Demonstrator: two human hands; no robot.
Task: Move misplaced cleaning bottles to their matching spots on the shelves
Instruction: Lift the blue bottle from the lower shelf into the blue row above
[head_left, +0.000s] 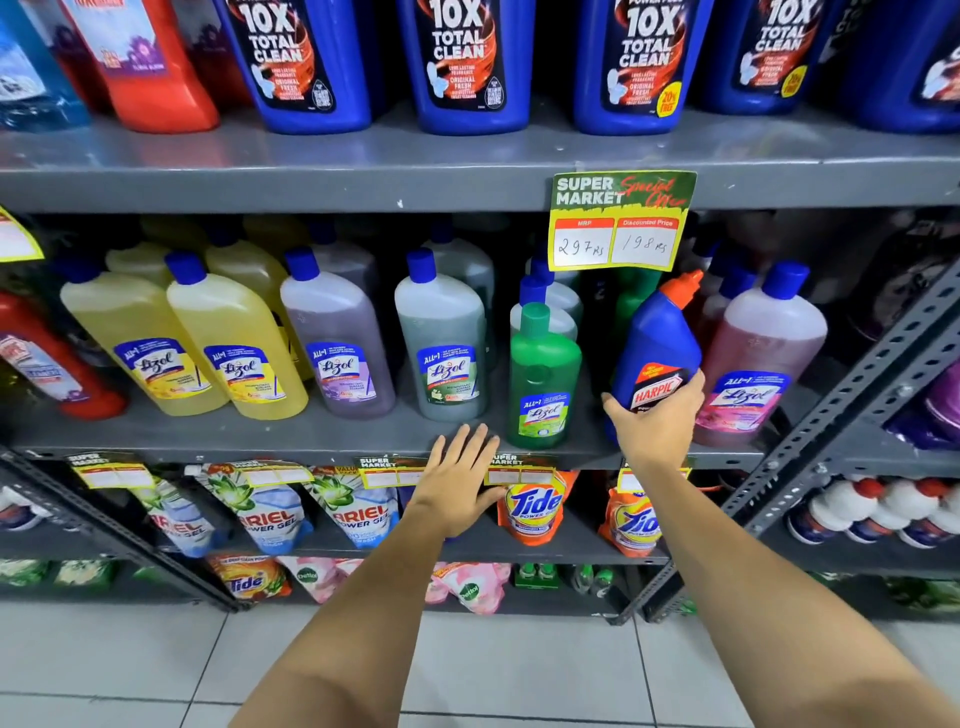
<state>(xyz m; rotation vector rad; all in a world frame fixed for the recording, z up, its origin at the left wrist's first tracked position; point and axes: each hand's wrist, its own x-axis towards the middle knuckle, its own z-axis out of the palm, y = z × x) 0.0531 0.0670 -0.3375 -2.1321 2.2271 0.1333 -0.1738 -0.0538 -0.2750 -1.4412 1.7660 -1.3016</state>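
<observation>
The grey middle shelf (260, 431) carries a row of Lizol bottles (234, 343), yellow at the left, then purple, grey-green, green and pink toward the right. The right hand (655, 422) is wrapped around the lower body of a blue Harpic bottle (655, 343), tilted between the green Lizol bottle (543, 379) and the pink Lizol bottle (753, 358). The left hand (460, 480) is spread flat, holding nothing, at the shelf's near edge.

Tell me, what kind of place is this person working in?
Most likely a supermarket's cleaning aisle: grey metal shelves carry rows of Lizol bottles, and a "Super Market Special Offer" price tag hangs there. The right hand grips a Harpic bottle.
</observation>
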